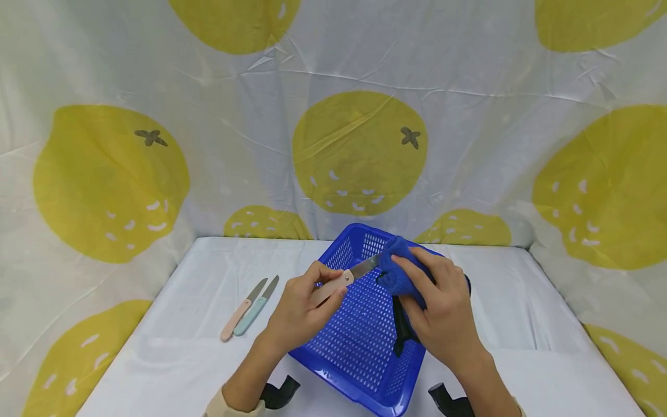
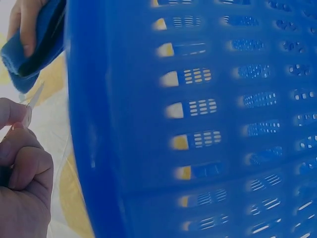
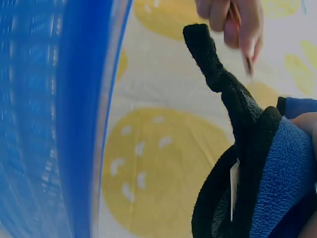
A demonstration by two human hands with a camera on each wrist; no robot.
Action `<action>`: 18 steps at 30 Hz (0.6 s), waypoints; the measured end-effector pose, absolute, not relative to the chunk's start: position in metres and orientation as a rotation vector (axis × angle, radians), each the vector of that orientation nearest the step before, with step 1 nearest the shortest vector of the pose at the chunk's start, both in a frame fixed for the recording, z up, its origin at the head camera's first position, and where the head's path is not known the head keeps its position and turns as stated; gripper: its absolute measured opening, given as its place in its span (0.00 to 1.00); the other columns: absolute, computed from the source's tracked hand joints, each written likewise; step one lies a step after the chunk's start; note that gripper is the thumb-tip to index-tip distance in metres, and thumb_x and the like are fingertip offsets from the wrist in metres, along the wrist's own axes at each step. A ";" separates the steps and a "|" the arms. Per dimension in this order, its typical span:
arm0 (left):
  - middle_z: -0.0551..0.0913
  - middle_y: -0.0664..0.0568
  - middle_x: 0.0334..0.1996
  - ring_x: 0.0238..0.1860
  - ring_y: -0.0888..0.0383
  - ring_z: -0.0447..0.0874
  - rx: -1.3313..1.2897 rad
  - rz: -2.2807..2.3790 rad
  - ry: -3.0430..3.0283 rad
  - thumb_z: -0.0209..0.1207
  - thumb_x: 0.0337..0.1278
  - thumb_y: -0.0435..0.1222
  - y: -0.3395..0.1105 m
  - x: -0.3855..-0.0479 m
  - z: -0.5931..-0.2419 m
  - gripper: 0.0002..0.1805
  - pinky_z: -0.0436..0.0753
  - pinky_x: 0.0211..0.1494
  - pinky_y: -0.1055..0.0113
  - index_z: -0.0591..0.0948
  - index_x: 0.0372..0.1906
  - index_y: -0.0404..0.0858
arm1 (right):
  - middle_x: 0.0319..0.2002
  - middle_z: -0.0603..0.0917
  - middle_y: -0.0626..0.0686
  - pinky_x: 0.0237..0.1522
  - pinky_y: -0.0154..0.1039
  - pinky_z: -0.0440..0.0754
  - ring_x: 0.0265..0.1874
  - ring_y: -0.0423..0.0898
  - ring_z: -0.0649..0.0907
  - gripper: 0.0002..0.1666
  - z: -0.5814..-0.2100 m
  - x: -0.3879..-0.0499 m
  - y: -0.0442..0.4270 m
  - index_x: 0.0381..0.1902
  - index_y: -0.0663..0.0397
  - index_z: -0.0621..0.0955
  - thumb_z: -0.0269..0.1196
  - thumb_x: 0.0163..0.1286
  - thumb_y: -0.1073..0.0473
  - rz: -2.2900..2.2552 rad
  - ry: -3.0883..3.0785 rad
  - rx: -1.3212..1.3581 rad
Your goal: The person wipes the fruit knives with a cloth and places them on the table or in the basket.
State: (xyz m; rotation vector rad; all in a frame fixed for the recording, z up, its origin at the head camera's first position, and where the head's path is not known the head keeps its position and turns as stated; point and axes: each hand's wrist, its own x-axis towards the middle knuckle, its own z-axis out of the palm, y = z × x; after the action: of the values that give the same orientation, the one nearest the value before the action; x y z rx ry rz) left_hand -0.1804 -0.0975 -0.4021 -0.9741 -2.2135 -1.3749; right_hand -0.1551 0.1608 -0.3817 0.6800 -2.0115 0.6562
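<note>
In the head view my left hand (image 1: 299,307) grips a knife by its pale handle (image 1: 333,286), the blade (image 1: 365,266) angled up to the right. My right hand (image 1: 443,304) holds a bunched blue cloth (image 1: 398,272) with black edging at the blade's tip, above a blue basket (image 1: 354,330). A black part hangs from the cloth into the basket. In the left wrist view the blade (image 2: 35,95) shows just below the cloth (image 2: 22,59). The right wrist view has the cloth (image 3: 285,173) close up, with the left hand (image 3: 237,22) beyond.
Left of the basket, a pink-handled knife (image 1: 237,318) and a light-blue-handled knife (image 1: 252,315) lie side by side on the white table cover (image 1: 172,353). A lemon-patterned curtain (image 1: 234,150) stands behind and at both sides.
</note>
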 end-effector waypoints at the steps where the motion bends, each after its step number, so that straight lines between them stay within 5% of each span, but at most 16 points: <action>1: 0.90 0.44 0.47 0.32 0.63 0.85 -0.972 -1.372 -2.211 0.64 0.67 0.31 -0.097 -0.180 -0.402 0.10 0.87 0.30 0.71 0.78 0.49 0.37 | 0.61 0.81 0.60 0.51 0.58 0.74 0.57 0.60 0.79 0.24 -0.382 -0.153 0.157 0.61 0.49 0.84 0.50 0.83 0.44 0.649 -2.025 0.700; 9: 0.89 0.44 0.47 0.29 0.64 0.84 -1.006 -1.338 -2.205 0.63 0.67 0.30 -0.093 -0.179 -0.402 0.10 0.84 0.28 0.75 0.78 0.50 0.38 | 0.63 0.81 0.55 0.51 0.52 0.74 0.57 0.55 0.79 0.26 -0.388 -0.143 0.138 0.63 0.46 0.83 0.61 0.67 0.58 0.593 -2.093 0.833; 18: 0.90 0.42 0.45 0.27 0.66 0.82 -1.030 -1.330 -2.185 0.61 0.69 0.29 -0.089 -0.175 -0.403 0.09 0.83 0.28 0.75 0.77 0.50 0.36 | 0.64 0.80 0.54 0.51 0.54 0.75 0.56 0.56 0.79 0.30 -0.391 -0.142 0.135 0.65 0.44 0.82 0.67 0.62 0.60 0.509 -2.193 0.769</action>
State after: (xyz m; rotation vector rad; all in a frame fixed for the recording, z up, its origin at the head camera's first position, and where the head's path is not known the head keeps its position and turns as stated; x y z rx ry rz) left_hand -0.1750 -0.0888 -0.4032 -1.0300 -2.1846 -1.3302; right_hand -0.1420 0.1349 -0.3913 0.7688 -2.1928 0.5091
